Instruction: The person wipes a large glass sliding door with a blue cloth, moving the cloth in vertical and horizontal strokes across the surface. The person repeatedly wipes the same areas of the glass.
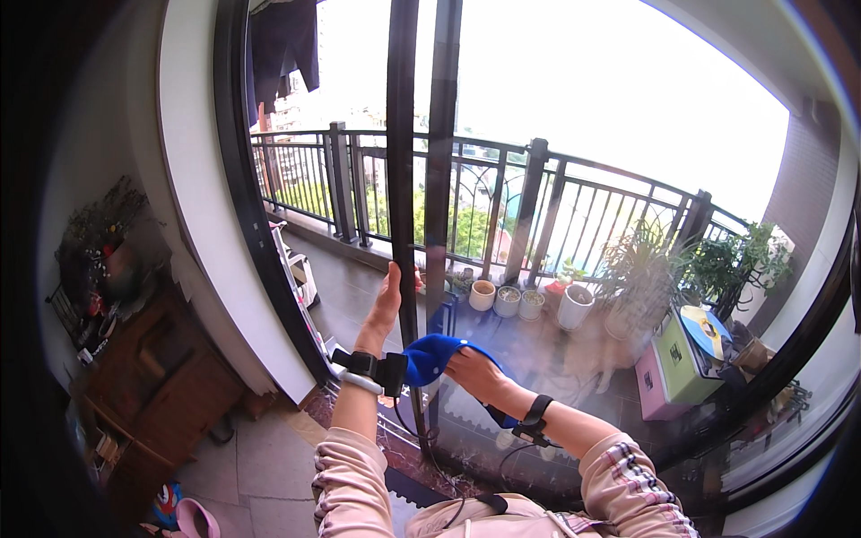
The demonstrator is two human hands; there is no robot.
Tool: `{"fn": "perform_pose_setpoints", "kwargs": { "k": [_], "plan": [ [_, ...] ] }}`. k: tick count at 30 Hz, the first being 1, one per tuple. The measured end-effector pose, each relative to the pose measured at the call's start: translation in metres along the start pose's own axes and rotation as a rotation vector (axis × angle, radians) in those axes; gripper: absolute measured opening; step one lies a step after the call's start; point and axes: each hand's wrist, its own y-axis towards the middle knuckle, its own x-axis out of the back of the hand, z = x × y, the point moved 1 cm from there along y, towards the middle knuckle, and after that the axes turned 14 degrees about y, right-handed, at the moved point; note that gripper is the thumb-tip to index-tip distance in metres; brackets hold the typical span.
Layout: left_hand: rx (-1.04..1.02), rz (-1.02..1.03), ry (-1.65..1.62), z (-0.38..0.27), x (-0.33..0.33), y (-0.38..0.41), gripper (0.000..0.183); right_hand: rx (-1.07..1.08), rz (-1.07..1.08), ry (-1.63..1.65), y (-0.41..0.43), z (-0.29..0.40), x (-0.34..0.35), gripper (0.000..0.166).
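My left hand [385,299] is wrapped around the dark upright edge frame of a sliding glass door [402,202]. Its thumb lies on the near side, and fingertips show past the frame. Lower and to the right, my right hand [476,374] holds a blue cloth [430,358] with white dots, at the door's glass beside the frame. Part of the cloth hangs below that wrist, and the right fingers are partly hidden in its folds. Black bands with small devices and cables sit on both wrists. The glass pane [565,363] looks hazy and reflective.
Through the glass stand several potted plants [481,296], stacked green and pink storage boxes [679,353] and a dark metal railing [498,202]. At left are the door jamb [237,168], a wooden cabinet [148,376] and a pink item [196,518] on the tiled floor.
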Motion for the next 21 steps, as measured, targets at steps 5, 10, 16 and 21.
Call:
{"fn": "perform_pose_setpoints", "kwargs": {
  "k": [5,10,16,21],
  "plan": [
    [-0.056,-0.204,0.01,0.023,0.028,-0.025,0.064,-0.355,-0.476,0.256,0.091,-0.079,0.124,0.013],
    [0.04,-0.034,-0.246,-0.012,0.0,-0.019,0.082,-0.372,-0.336,-0.075,0.105,-0.052,0.095,0.045],
    [0.118,-0.016,-0.146,-0.012,0.0,-0.01,0.09,0.087,0.079,0.05,0.028,0.029,-0.003,0.037],
    [0.115,0.075,-0.246,0.014,0.022,-0.01,0.086,-0.051,-0.172,0.269,0.064,-0.034,0.061,0.024]
  ]
}}
